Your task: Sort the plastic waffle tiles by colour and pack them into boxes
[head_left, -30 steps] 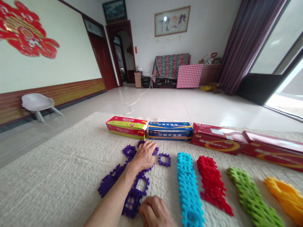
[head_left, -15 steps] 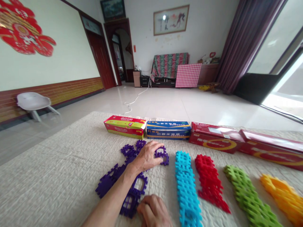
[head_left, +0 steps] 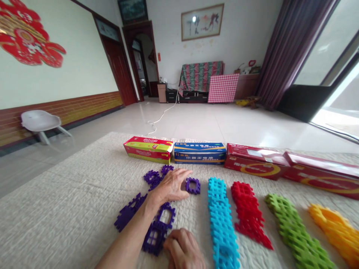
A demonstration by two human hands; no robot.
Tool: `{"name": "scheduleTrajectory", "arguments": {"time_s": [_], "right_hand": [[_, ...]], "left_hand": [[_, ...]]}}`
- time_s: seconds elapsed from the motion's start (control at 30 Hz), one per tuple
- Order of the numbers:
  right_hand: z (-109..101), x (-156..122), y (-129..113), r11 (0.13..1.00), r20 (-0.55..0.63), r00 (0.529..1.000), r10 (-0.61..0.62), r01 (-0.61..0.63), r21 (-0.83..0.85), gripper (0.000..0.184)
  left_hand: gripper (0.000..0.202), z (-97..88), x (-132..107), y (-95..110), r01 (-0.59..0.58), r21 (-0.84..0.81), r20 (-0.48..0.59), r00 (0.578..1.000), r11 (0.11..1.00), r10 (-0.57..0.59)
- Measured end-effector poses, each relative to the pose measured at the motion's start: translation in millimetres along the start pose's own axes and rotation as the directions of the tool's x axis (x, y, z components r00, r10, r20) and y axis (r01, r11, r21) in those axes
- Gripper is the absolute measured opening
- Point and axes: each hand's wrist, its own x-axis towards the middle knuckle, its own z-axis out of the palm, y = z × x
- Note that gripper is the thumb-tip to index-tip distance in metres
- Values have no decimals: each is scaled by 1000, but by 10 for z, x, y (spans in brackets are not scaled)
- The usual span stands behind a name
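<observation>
Purple interlocking square tiles [head_left: 153, 177] lie loose and partly linked on a beige quilted mat [head_left: 70, 209]. My left hand [head_left: 171, 185] lies flat over them with fingers stretched out, its thumb beside a single purple tile [head_left: 193, 185]. At the bottom edge, my right hand [head_left: 183, 249] is curled with knuckles up against the near end of a purple linked strip [head_left: 158, 229]. What its fingers hold is hidden. To the right lie rows of cyan tiles [head_left: 221, 220], red tiles [head_left: 248, 213], green tiles [head_left: 294, 231] and orange tiles [head_left: 336, 231].
Boxes line the mat's far edge: a red-yellow box [head_left: 148, 148], a blue box [head_left: 199, 153], and two long red boxes [head_left: 256, 161]. Beyond is a tiled floor with a white cable [head_left: 161, 116], a white chair [head_left: 40, 122] at the left wall, and a covered cabinet [head_left: 200, 80] at the back.
My left hand slid right onto the single purple tile, then drew back a little and flattened. The tile now lies just clear of its fingers. My right hand stayed put.
</observation>
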Motion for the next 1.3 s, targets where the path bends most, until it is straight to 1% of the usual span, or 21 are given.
{"name": "scheduleTrajectory", "arguments": {"time_s": [0.07, 0.13, 0.23, 0.3, 0.4, 0.47, 0.5, 0.57, 0.63, 0.67, 0.77, 0.87, 0.93, 1.0, 1.07, 1.13, 1.17, 1.23, 1.3], "right_hand": [[-37, 19, -20, 999, 29, 1000, 7, -8, 36, 27], [-80, 36, -42, 996, 66, 997, 26, -31, 82, 31], [-132, 54, -50, 992, 105, 993, 46, -58, 114, 33], [-141, 57, -35, 992, 123, 992, 18, -33, 118, 34], [-110, 46, -3, 994, 106, 994, -14, 2, 110, 36], [-74, 30, 7, 995, 71, 997, 2, -9, 101, 38], [-59, 22, 7, 995, 58, 998, 16, -22, 99, 39], [-39, 9, -3, 994, 53, 998, 33, -39, 107, 41], [-38, 5, -19, 992, 61, 997, 42, -49, 118, 41], [-43, 6, -27, 991, 67, 997, 44, -52, 125, 40], [-59, 12, -43, 988, 86, 995, 50, -62, 139, 36], [-64, 12, -44, 988, 95, 994, 59, -72, 140, 34], [-64, 11, -41, 987, 96, 994, 60, -73, 141, 35], [-66, 13, -39, 987, 99, 993, 58, -72, 144, 36], [-71, 17, -40, 986, 102, 993, 58, -72, 149, 37], [-77, 21, -43, 986, 102, 993, 56, -71, 150, 36], [-80, 22, -45, 986, 103, 993, 57, -72, 148, 36], [-85, 21, -44, 987, 121, 990, 65, -82, 141, 35], [-92, 19, -36, 985, 164, 984, 74, -97, 139, 34]], "left_hand": [[76, -50, -64, -14, 41, 27, 41, 998, 999, -42], [73, -76, -141, -30, 79, 56, 57, 995, 995, -82], [67, -93, -270, -70, 112, 112, 29, 993, 987, -116], [62, -112, -365, -110, 120, 142, 0, 993, 983, -121], [55, -169, -483, -175, 117, 184, -18, 993, 976, -115], [44, -221, -504, -215, 121, 209, -28, 993, 970, -118], [36, -246, -489, -234, 134, 217, -50, 991, 967, -126], [23, -285, -405, -275, 188, 220, -142, 977, 957, -159], [21, -290, -274, -322, 270, 231, -223, 950, 935, -219], [23, -278, -203, -346, 310, 247, -235, 938, 918, -253], [30, -198, -32, -410, 386, 296, -206, 919, 873, -337], [22, -137, 27, -438, 414, 298, -222, 907, 860, -359], [21, -146, 9, -416, 423, 295, -248, 900, 857, -359], [25, -186, -42, -352, 425, 277, -303, 890, 862, -341], [26, -225, -111, -247, 431, 209, -392, 859, 878, -329], [24, -226, -182, -126, 437, 76, -450, 817, 896, -360], [22, -208, -213, -71, 442, 3, -449, 802, 897, -394], [21, -141, -258, 12, 461, -97, -407, 790, 882, -458], [24, -54, -281, 44, 477, -107, -382, 790, 873, -479]]}}
